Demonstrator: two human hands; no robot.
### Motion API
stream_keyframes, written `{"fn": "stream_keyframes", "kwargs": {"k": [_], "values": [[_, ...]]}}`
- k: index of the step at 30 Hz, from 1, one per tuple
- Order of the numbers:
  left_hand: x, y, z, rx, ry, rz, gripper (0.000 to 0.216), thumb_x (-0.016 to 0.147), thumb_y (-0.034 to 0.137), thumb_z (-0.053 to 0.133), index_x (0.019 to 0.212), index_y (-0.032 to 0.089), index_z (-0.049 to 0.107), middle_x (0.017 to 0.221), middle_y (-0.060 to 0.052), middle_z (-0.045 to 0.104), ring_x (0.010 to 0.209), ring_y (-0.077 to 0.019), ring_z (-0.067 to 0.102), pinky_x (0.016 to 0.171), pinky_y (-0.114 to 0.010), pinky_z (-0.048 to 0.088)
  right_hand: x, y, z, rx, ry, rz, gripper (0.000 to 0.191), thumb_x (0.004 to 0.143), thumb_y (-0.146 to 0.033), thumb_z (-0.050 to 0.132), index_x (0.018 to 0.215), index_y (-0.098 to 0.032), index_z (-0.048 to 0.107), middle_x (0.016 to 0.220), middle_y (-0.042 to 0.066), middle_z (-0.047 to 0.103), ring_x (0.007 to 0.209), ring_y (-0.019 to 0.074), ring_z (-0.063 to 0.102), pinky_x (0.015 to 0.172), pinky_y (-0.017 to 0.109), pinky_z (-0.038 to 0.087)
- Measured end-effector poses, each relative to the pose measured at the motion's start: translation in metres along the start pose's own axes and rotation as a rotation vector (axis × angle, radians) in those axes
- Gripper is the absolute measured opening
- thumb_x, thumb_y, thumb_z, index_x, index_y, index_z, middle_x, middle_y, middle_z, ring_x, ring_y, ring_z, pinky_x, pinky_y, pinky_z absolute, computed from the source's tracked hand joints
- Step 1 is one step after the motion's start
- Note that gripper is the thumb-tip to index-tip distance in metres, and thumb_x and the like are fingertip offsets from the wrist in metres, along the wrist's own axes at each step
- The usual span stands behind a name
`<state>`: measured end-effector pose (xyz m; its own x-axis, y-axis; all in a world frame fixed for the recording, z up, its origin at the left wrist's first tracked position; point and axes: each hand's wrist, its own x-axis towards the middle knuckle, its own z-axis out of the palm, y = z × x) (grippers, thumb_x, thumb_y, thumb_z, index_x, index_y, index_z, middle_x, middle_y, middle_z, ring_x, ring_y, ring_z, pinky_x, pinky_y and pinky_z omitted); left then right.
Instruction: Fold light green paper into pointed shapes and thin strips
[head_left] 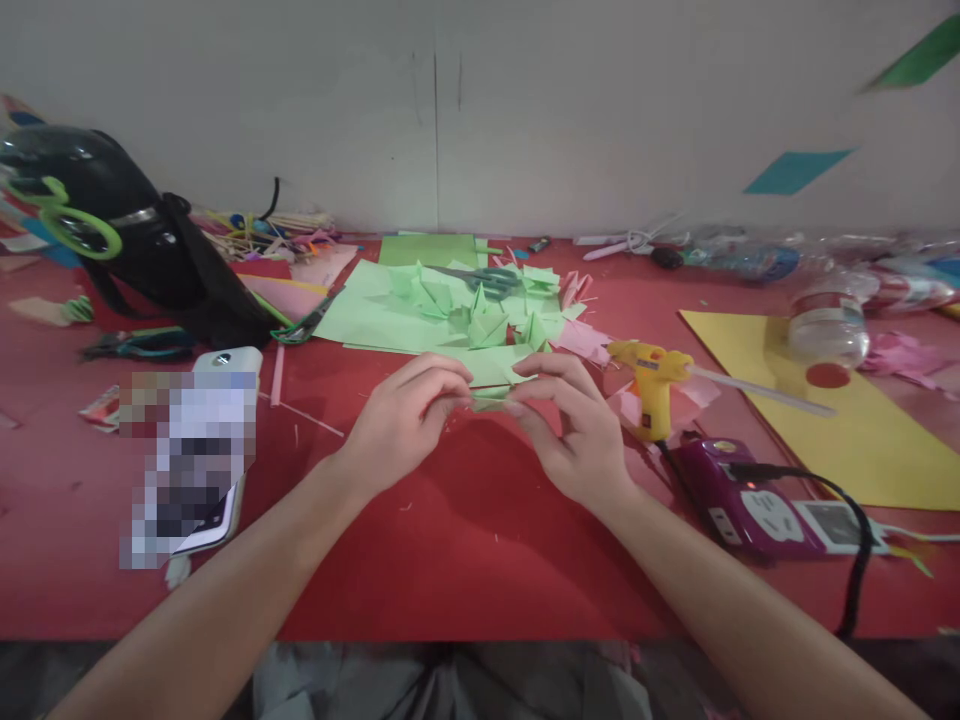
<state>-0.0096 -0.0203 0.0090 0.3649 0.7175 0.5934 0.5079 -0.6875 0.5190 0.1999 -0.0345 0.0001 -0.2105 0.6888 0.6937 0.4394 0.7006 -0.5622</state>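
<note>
Left hand [405, 420] and right hand [577, 430] pinch one small green paper piece [491, 400] — above the red table [465, 540].

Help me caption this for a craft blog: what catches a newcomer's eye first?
Two hands, left hand and right hand, pinch a small green paper piece at the centre of the red table. Behind them lie folded green paper shapes; a yellow glue gun stands at the right.

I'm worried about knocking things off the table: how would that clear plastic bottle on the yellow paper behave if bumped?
The clear plastic bottle looks mostly empty, so probably light and easily shoved. It seems to lie on its side on the yellow paper, so it would likely roll.
</note>
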Motion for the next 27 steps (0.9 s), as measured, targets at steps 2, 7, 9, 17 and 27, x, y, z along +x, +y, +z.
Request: {"fn": "stream_keyframes", "kwargs": {"k": [2,7,9,17,27], "values": [[-0.0004,0.0009,0.0003,0.010,-0.019,-0.037,0.015,0.091,0.007,0.054,0.084,0.018,0.062,0.097,-0.003,0.069,0.093,-0.0139,0.066,0.081,-0.023,0.053,0.0002,-0.0005,0.0009,0.014,-0.007,0.000,0.013,0.089,-0.011,0.060,0.091,-0.022,0.065,0.108,0.008,0.061,0.106,0.0206,0.061,0.093,0.041,0.051],[-0.0025,0.0014,0.0015,-0.076,-0.041,-0.140,0.006,0.090,0.018,0.061,0.095,0.021,0.061,0.098,-0.001,0.071,0.094,-0.0149,0.069,0.083,-0.025,0.055,0.0006,-0.0018,0.0010,0.058,-0.009,0.029,0.014,0.089,-0.009,0.059,0.092,-0.022,0.065,0.110,0.008,0.064,0.106,0.0198,0.063,0.093,0.039,0.052],[-0.0033,0.0021,0.0023,-0.154,-0.040,-0.200,0.023,0.088,0.025,0.067,0.109,0.023,0.060,0.101,-0.001,0.073,0.094,-0.0153,0.071,0.085,-0.026,0.056,0.0005,-0.0020,0.0006,0.062,-0.007,0.046,0.014,0.090,-0.010,0.059,0.093,-0.022,0.065,0.111,0.008,0.065,0.104,0.0193,0.064,0.092,0.038,0.052],[-0.0030,0.0078,0.0041,-0.201,0.045,-0.345,0.029,0.083,0.026,0.073,0.110,0.025,0.062,0.088,0.001,0.076,0.088,-0.0168,0.074,0.083,-0.028,0.058,-0.0012,-0.0010,0.0013,0.050,-0.025,0.052,0.013,0.090,-0.011,0.060,0.094,-0.023,0.065,0.108,0.007,0.067,0.103,0.0187,0.065,0.091,0.036,0.053],[-0.0020,0.0090,0.0010,-0.201,-0.008,-0.281,0.016,0.084,0.020,0.069,0.099,0.021,0.066,0.082,0.001,0.074,0.081,-0.0150,0.072,0.079,-0.027,0.056,-0.0062,0.0026,0.0059,0.224,0.004,0.196,0.013,0.087,-0.017,0.066,0.097,-0.023,0.061,0.104,0.005,0.069,0.097,0.0187,0.068,0.086,0.037,0.056]]}}
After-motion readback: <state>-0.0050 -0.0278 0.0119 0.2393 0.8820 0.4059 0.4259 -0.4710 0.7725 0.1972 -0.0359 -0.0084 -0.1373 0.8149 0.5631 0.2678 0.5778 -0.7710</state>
